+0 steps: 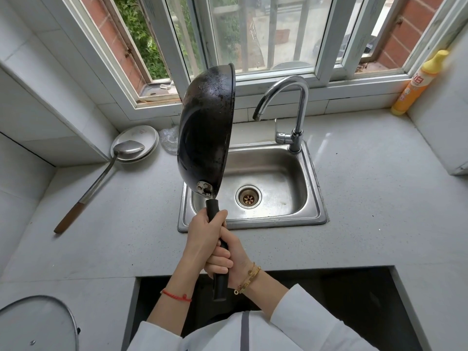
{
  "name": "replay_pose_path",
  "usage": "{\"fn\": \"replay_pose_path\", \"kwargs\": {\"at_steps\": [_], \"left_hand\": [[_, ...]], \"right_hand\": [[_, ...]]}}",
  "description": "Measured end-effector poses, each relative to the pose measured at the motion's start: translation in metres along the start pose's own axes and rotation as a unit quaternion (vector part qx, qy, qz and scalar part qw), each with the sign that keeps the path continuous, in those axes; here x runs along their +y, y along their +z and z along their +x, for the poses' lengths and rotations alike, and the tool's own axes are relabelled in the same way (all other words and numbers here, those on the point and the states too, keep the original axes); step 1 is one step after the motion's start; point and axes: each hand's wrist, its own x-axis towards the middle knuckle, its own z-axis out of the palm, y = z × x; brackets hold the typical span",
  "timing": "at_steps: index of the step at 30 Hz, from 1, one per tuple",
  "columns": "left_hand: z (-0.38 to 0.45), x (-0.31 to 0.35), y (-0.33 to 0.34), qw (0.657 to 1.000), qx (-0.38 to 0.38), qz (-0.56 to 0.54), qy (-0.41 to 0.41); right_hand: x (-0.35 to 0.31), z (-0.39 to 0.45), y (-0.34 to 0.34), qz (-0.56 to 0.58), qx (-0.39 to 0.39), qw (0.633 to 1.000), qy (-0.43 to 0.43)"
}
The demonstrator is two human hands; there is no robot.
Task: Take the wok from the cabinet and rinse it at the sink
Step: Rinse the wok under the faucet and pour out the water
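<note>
The black wok (206, 130) is held on edge above the sink's (314, 214) left rim, left hand (206, 230) and right hand (228, 259) both clenched round its handle. The faucet (291, 102) stands just right; plates (138, 143) and ladle (101, 178) lie toward the counter's (379, 198) back-left corner.

- Left hand (206, 230): fingers curled round the handle (219, 252), upper grip, wrist bearing a red cord.
- Right hand (228, 259): curled round the handle just below, touching the left; bracelets at wrist.
- Both forearms converge, white sleeves.
</note>
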Motion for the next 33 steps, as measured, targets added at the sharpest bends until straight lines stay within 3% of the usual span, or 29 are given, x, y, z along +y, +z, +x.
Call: {"fn": "replay_pose_path", "kwargs": {"at_steps": [11, 21, 28, 33], "left_hand": [[-0.004, -0.004, 0.002, 1.000, 0.001, -0.018, -0.003], [-0.007, 0.007, -0.004, 0.986, -0.023, -0.168, -0.008], [-0.009, 0.038, -0.013, 0.934, -0.105, -0.339, 0.023], [-0.006, 0.055, -0.021, 0.911, -0.162, -0.374, 0.064]], "right_hand": [[0.001, -0.006, 0.000, -0.013, 0.006, 1.000, 0.019], [-0.011, -0.012, 0.021, -0.137, 0.051, 0.989, 0.017], [-0.032, -0.023, 0.056, -0.322, 0.091, 0.940, -0.064], [-0.045, -0.031, 0.077, -0.416, 0.079, 0.896, -0.134]]}}
